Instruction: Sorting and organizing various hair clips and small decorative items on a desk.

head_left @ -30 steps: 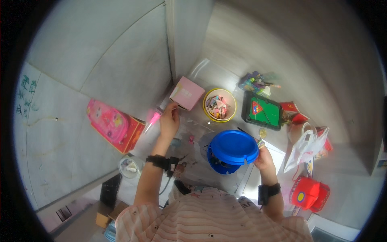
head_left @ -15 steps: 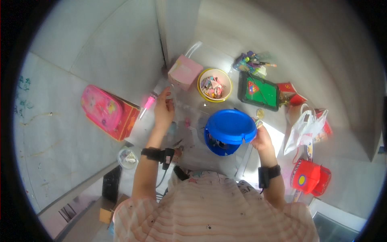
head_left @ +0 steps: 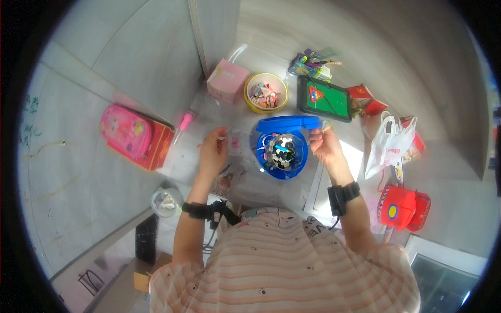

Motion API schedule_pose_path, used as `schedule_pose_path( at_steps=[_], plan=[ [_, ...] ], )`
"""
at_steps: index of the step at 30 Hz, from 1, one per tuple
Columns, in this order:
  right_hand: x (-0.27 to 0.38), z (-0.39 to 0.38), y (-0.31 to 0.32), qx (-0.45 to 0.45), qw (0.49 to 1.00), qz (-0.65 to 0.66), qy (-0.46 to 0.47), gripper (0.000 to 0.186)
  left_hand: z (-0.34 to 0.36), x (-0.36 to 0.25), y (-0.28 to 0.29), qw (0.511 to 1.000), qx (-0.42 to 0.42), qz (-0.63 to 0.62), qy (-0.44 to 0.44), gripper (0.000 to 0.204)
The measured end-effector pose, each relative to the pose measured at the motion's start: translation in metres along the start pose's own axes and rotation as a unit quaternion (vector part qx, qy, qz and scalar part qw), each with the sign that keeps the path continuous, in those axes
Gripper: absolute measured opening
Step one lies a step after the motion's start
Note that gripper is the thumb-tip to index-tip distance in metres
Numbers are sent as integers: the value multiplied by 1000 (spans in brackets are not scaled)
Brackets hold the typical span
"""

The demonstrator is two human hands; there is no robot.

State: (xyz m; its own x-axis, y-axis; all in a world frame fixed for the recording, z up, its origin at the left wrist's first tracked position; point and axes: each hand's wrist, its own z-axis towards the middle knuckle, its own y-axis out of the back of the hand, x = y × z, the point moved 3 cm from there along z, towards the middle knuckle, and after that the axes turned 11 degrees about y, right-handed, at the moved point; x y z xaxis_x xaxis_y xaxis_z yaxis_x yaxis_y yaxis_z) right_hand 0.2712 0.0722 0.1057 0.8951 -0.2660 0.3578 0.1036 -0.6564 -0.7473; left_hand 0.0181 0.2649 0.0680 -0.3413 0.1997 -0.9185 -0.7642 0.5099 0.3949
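Note:
A blue bucket [head_left: 282, 176] stands on the table before me, its blue lid [head_left: 287, 123] tilted up at the far rim. Inside sits a clear round bowl [head_left: 301, 156] of small black and white pieces with a blue stick on top. My right hand [head_left: 325, 147] is closed at the bucket's right side, close to the lid's end. A small pale yellowish thing [head_left: 326, 126] shows at its fingertips. Left of the bucket, my left hand [head_left: 213, 154] has its fingertips pinched together around something small and whitish, too small to name.
Behind the bucket stand a yellow-rimmed tub [head_left: 266, 108] of small pieces, a pink box [head_left: 227, 81] and a toy pool table [head_left: 326, 99]. A white plastic bag [head_left: 389, 143] and red pouch [head_left: 404, 207] lie right. At left are a pink case [head_left: 125, 133] and a clear cup [head_left: 166, 202].
The blue lid has swung up and back, uncovering the bowl in the bucket. My right hand stayed at the lid's right end. My left hand's fingers have drawn together.

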Motion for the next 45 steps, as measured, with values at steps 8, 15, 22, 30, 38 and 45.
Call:
schedule_pose_path(
  at_steps=[8, 15, 22, 30, 38, 45],
  plan=[
    [-4, -4, -2, 11, 1000, -24, 13, 12, -23, 5, -1, 999, 33, 11, 7, 27],
    [-3, -4, 1, 13, 999, -27, 21, 17, -47, -58, -31, 977, 77, 100, -170, 18],
    [1, 4, 9, -5, 1000, -25, 15, 24, -38, -76, -81, 888, 172, 284, -318, 16],
    [5, 6, 0, -17, 996, -64, 54, 16, -31, -94, -59, 890, 245, 230, -309, 3],
    [8, 18, 3, 4, 995, -97, 23, 30, -71, -139, 24, 870, 252, 253, -339, 15],
    [1, 16, -2, -36, 992, -113, 42, 28, -111, -134, 71, 887, 271, 275, -253, 12]
  ],
)
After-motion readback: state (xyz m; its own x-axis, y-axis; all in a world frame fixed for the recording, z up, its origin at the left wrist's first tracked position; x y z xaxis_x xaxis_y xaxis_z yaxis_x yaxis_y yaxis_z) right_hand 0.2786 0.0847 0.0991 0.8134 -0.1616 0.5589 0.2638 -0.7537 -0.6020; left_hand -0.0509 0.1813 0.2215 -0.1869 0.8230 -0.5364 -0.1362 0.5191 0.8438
